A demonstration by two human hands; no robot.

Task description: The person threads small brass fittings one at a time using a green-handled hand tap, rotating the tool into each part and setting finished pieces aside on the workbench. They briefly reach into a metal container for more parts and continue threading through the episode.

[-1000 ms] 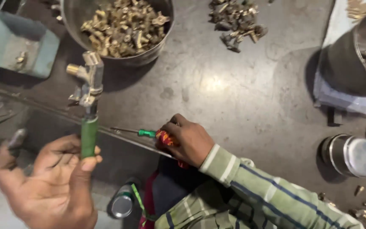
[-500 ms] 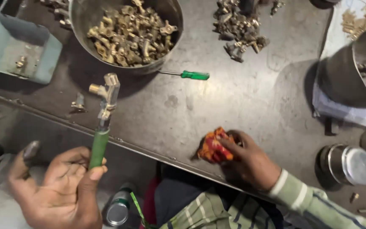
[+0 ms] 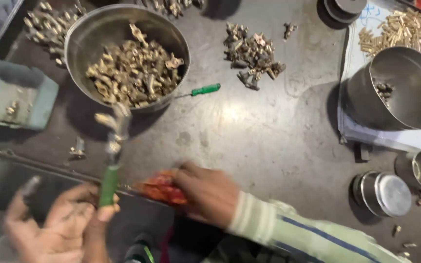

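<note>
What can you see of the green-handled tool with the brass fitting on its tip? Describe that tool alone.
The green-handled tool stands roughly upright, blurred. Its green handle is pinched in the grip of the left hand at the lower end. A thin metal shaft rises from it to a brass-coloured fitting on top, in front of the steel bowl.

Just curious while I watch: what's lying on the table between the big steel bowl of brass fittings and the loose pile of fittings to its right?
In the head view, a green-handled screwdriver lies between the steel bowl and the loose pile; otherwise the table there is bare.
</note>
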